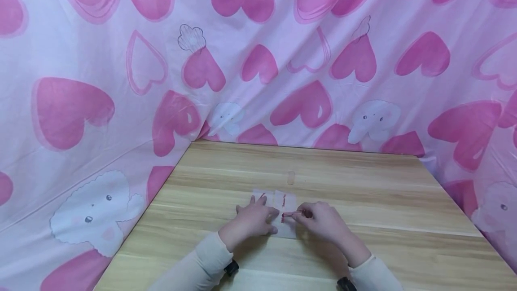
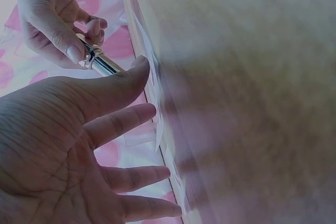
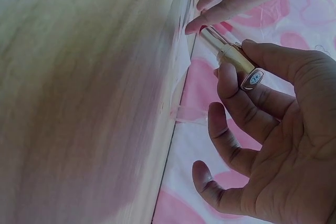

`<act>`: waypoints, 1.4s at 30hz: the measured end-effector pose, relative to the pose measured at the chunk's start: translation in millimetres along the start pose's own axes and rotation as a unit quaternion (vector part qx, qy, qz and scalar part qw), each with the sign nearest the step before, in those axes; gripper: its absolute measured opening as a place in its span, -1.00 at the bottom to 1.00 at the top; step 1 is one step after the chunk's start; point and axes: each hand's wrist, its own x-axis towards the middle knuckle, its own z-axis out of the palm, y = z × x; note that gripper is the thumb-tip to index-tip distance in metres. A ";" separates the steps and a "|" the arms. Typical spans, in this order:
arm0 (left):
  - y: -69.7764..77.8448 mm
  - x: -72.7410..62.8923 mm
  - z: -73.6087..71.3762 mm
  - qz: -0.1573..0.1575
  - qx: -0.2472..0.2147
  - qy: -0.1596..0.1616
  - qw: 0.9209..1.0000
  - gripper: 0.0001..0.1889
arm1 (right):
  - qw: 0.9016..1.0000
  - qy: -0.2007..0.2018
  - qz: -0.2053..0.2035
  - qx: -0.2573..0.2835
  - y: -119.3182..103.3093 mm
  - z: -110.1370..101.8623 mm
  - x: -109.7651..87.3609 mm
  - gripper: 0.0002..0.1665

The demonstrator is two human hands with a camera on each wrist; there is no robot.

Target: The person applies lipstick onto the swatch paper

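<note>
My right hand (image 1: 323,220) pinches a lipstick (image 3: 231,55) between thumb and fingers. The gold tube has a small patterned disc on its base, and its red tip meets the right-hand part of a white sheet of paper (image 1: 287,230). Red marks (image 1: 284,200) run down that part, and another red stroke shows on the left part. With fingers spread and straight, my left hand (image 1: 252,219) rests on the paper's left side and hides some of it. In the left wrist view the left thumb (image 2: 118,90) overlaps the lipstick's end.
A small clear cap-like piece (image 1: 291,178) lies on the wooden table (image 1: 383,196) beyond the paper. Pink cloth with hearts (image 1: 260,64) hangs along the table's back and sides. Each wrist wears a dark band (image 1: 231,267).
</note>
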 end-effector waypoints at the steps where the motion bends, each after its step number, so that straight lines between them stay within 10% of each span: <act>1: 0.4 0.1 -0.5 0.000 0.000 0.000 1.000 -0.48 | 1.000 0.000 -0.001 0.001 0.2 -0.2 0.0 -0.85; 24: 3.6 5.9 -7.6 0.003 0.043 0.031 0.999 -0.53 | 0.998 0.034 -0.030 0.053 6.9 -7.6 3.8 -0.87; 32: 2.8 12.0 -9.6 0.073 -0.068 0.058 0.993 -0.55 | 0.994 0.064 -0.023 0.082 6.3 -10.5 5.9 -0.80; 42: -0.6 16.1 -11.6 0.056 -0.165 0.049 0.983 -0.55 | 0.988 0.110 0.002 0.111 0.6 -18.4 8.5 -0.71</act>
